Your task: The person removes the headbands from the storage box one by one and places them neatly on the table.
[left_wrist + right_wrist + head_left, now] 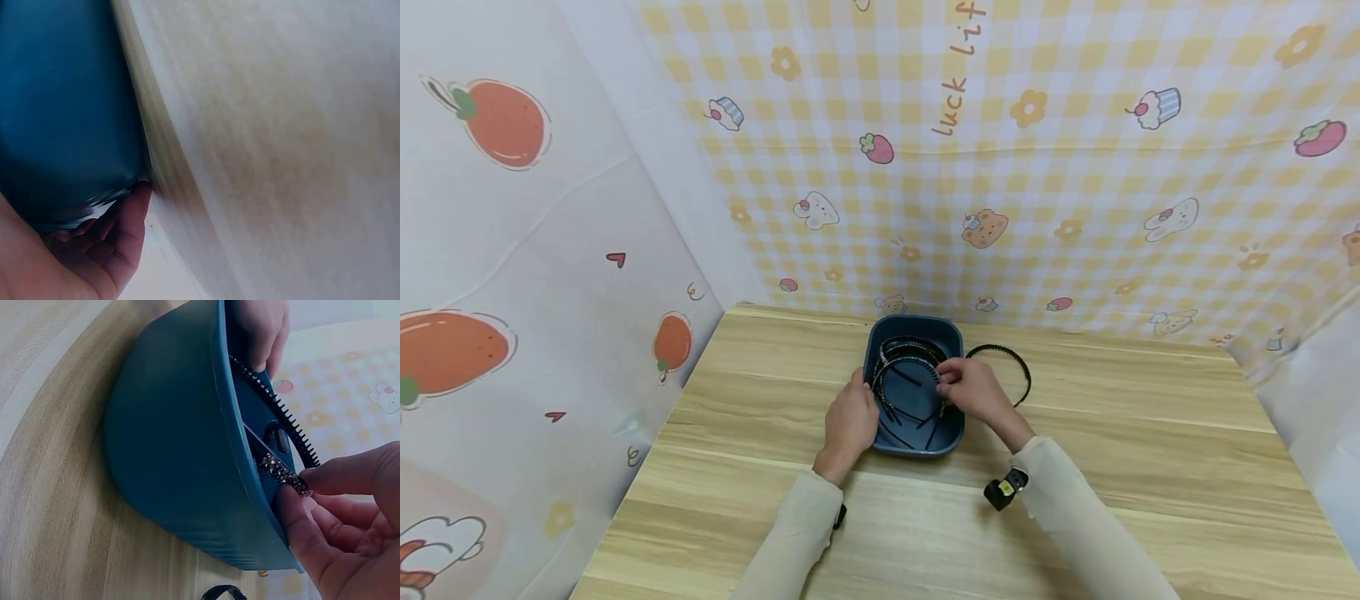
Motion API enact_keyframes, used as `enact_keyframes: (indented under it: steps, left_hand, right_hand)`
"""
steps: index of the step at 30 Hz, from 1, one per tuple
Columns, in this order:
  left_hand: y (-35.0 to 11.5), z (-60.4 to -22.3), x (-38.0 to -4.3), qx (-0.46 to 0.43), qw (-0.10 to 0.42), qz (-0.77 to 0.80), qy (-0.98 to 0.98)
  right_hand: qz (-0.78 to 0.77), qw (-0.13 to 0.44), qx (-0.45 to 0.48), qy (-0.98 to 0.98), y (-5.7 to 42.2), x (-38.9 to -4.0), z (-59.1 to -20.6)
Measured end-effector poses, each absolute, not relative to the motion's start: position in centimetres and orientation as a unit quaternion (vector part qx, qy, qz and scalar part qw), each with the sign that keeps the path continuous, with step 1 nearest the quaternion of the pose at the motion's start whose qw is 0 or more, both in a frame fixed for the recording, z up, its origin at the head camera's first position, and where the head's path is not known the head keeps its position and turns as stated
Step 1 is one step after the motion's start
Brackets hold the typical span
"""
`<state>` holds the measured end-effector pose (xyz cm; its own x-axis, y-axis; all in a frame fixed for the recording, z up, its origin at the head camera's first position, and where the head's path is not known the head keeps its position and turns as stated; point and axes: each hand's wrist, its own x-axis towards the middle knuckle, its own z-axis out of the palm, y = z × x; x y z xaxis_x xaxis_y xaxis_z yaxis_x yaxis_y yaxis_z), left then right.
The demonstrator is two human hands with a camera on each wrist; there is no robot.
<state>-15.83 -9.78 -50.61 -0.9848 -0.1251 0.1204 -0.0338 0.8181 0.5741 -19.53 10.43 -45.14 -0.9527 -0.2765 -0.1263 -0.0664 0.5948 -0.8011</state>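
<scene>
A dark blue-green plastic bin [917, 453] stands on the table with several black headbands inside. At its left side, my left hand [852, 418] grips the wall, its fingers curled at the rim; the left wrist view shows them against the bin's end [69, 112]. Over the right rim, my right hand [976, 390] pinches a rhinestone-studded headband [278, 467] between thumb and index finger. That headband arches [912, 359] across the bin's opening, with comb-like teeth visible in the right wrist view. Its lower ends are partly hidden inside the bin.
Just right of the bin, a black toothed headband [1028, 377] lies on the wood-grain table [1135, 417], partly behind my right hand. A yellow checked cloth [1037, 183] hangs along the table's back edge, and a white printed sheet [587, 217] on the left.
</scene>
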Motion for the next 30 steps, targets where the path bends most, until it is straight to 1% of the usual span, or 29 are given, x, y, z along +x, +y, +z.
enact_keyframes:
  steps: [7, 17, 30]
  left_hand:
    - [-9.7, -50.7, -15.8, 0.045, 0.077, -0.298, -0.95]
    - [-9.7, -50.7, -15.9, 0.048, 0.079, -0.299, -0.95]
    - [-9.8, -50.8, -16.0, 0.05, 0.078, -0.301, -0.949]
  right_hand:
    - [-0.465, 0.13, -0.075, 0.872, 10.8, -19.7, -45.6]
    - [-0.496, 0.142, -0.075, 0.853, 11.0, -19.6, -45.4]
    - [-0.534, 0.161, -0.04, 0.829, 11.8, -19.6, -45.1]
